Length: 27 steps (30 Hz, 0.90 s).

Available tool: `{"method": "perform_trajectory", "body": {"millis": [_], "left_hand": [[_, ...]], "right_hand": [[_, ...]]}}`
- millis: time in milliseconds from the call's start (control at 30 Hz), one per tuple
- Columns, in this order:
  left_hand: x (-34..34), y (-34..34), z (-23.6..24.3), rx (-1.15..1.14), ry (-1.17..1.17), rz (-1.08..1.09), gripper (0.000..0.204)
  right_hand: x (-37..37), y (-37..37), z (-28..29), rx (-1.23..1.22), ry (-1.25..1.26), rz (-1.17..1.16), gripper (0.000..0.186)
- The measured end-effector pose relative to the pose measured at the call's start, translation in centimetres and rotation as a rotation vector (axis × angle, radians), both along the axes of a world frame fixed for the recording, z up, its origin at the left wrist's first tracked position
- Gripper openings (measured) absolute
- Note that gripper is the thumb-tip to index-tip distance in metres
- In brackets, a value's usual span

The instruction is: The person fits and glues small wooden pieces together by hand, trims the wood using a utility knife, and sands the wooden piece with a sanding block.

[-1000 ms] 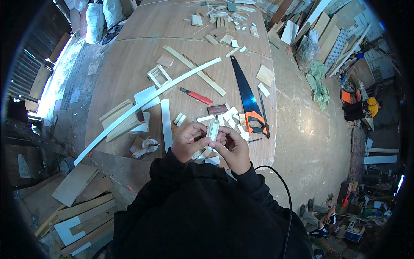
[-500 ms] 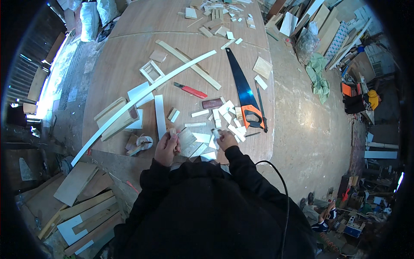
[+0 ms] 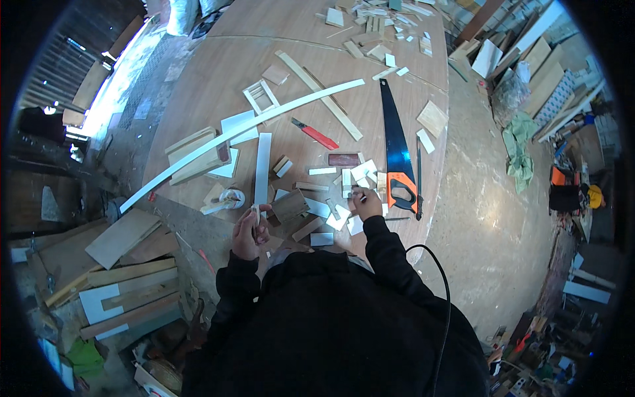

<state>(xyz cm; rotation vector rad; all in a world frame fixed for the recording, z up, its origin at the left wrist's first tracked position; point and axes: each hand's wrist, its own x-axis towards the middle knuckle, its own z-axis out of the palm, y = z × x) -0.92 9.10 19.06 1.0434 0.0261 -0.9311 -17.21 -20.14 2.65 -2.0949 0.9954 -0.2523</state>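
Note:
My left hand [image 3: 248,237] is closed, pinching a small pale wooden piece [image 3: 256,213] upright between thumb and fingers, beside a long white strip [image 3: 262,169]. My right hand [image 3: 368,204] has its fingers curled together over the small wooden blocks [image 3: 362,171]; what they hold, if anything, is hidden. Between my hands lie a square brownish board [image 3: 290,206], a white-faced offcut [image 3: 322,239] and several other pale pieces. A handsaw [image 3: 398,155] with an orange and black handle rests right of my right hand. Farther off lies a red utility knife [image 3: 319,137].
A long curved-looking pale strip [image 3: 245,126] crosses the table [image 3: 198,79] and overhangs its left edge. A small wooden frame [image 3: 260,97], a round container [image 3: 231,198] and a wooden block assembly [image 3: 198,155] lie leftward. Boards [image 3: 132,291] are stacked at lower left. A black cable [image 3: 442,284] runs along my right side.
The view has shifted, so the table appears farther right. My right hand has moved forward over the blocks, and the pale block seen in its fingers no longer shows. The brownish board has turned.

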Motion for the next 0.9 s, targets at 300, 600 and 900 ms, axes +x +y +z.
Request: {"method": "perform_trajectory", "body": {"millis": [300, 600, 900], "left_hand": [[-6.6, -1.5, 4.6, 0.368, -0.512, 0.107, 0.030], [-12.5, -2.2, 6.8, 0.464, -0.492, 0.346, 0.029], [-12.7, -4.6, 6.0, 0.431, -0.584, 0.177, 0.020]], "right_hand": [[9.6, -5.4, 1.2, -0.444, 0.188, 0.207, 0.036], [10.6, -6.8, 0.8, -0.512, 0.328, 0.424, 0.026], [5.2, -6.8, 7.8, -0.055, -0.364, 0.356, 0.029]]}}
